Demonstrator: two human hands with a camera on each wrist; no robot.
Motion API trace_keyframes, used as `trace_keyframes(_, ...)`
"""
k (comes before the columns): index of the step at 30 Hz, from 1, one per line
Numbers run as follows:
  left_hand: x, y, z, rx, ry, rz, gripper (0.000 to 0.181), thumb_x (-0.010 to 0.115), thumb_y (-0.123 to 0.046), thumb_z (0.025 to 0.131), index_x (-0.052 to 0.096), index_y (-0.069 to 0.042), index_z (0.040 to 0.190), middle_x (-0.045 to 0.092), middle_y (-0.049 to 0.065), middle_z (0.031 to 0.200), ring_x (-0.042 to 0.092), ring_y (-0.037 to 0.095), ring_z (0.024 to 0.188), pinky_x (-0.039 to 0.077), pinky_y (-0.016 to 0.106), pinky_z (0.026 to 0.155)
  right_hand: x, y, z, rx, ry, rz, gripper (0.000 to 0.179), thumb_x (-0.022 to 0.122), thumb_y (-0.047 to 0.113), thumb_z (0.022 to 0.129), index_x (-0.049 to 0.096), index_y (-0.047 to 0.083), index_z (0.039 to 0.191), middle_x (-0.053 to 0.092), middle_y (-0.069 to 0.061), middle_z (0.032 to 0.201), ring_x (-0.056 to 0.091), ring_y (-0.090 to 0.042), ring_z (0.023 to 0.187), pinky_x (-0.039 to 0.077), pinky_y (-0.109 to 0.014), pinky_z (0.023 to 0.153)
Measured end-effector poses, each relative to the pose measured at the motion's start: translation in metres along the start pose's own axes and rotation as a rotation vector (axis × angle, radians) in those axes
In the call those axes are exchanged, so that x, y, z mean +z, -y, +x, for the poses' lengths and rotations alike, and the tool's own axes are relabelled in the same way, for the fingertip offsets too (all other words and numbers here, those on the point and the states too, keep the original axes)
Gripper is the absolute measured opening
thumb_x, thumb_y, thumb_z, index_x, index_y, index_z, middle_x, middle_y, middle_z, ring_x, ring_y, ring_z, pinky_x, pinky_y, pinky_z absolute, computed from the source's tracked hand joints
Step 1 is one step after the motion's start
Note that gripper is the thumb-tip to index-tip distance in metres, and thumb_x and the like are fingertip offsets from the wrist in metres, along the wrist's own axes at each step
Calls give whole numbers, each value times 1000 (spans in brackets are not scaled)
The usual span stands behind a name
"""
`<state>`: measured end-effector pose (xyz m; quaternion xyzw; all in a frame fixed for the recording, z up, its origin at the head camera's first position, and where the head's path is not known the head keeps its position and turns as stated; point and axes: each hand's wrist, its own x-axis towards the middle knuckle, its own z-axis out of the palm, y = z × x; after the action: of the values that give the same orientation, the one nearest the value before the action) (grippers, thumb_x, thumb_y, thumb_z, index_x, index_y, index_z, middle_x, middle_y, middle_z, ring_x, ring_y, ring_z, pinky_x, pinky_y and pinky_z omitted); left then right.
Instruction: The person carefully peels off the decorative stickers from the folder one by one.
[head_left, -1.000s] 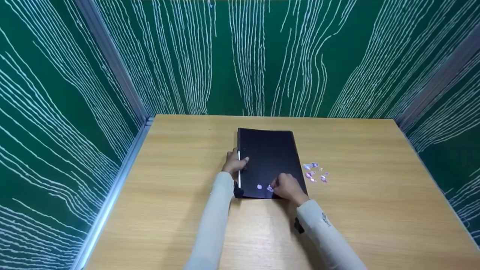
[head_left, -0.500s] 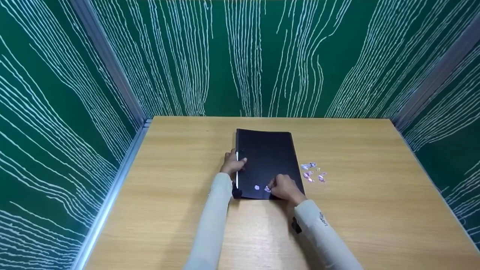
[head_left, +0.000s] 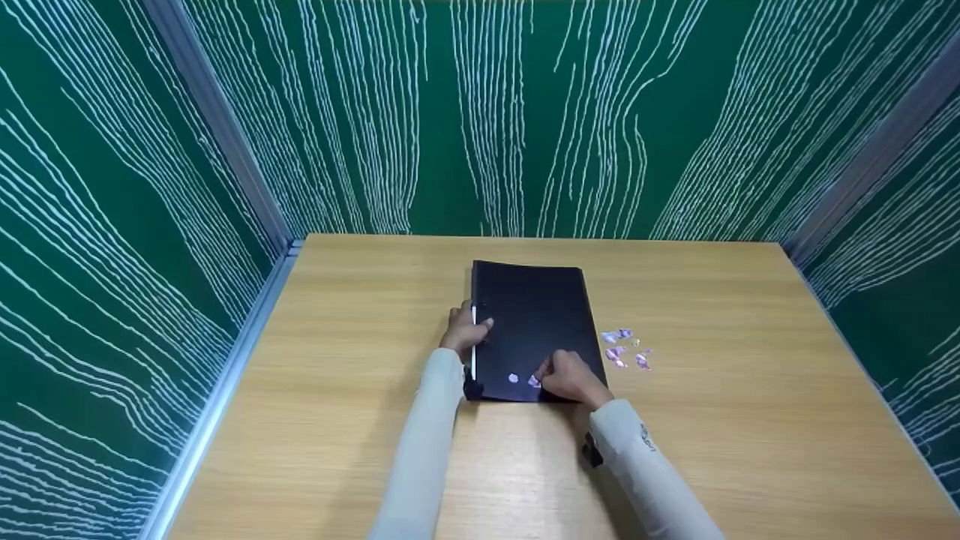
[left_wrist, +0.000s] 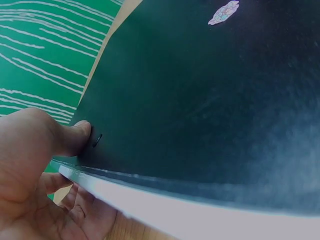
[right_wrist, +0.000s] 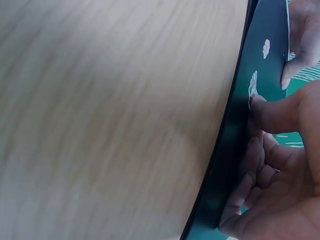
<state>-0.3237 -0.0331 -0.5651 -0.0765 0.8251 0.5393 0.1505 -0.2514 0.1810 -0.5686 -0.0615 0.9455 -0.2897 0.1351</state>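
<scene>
A black folder (head_left: 529, 315) with a white strip along its left edge lies on the table. My left hand (head_left: 466, 330) grips that edge; in the left wrist view its thumb (left_wrist: 75, 137) presses on the cover and the other fingers are on the outer side. Near the folder's front edge is a small shiny sticker (head_left: 513, 378), flat on the cover. Just right of it, my right hand (head_left: 568, 376) has its fingers curled and pinches the edge of a second sticker (right_wrist: 253, 86) against the cover. The fingertips partly hide this sticker.
Several loose shiny pink-and-purple stickers (head_left: 616, 355) lie on the wooden table (head_left: 360, 315), right of the folder. Green walls (head_left: 562, 112) with white wavy lines enclose the back and sides.
The view has shifted slightly. Both hands stay in the same places on the folder, the right one still at the second sticker.
</scene>
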Motion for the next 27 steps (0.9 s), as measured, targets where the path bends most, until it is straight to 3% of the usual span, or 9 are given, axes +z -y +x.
trace_keyframes(12,-1,1,2,-10,9,22,67,57,-26,100,24,-17,158,32,17,146,38,36,137,36,55,114,1,1,1,56,45,29,23,62,5,80,55,18,63,52,4,66,50,-14,61,38,-27,56)
trace_keyframes(20,-1,1,3,-17,8,12,63,57,-25,101,28,-20,156,35,15,140,43,34,130,42,56,109,0,2,0,61,62,54,22,62,3,80,57,17,63,52,3,66,49,-14,60,37,-27,55)
trace_keyframes(27,-1,2,3,9,1,29,62,57,-24,100,30,-15,155,36,17,139,42,34,129,39,51,113,1,2,-2,36,28,20,14,62,7,81,62,14,69,58,1,73,53,-16,67,40,-29,62)
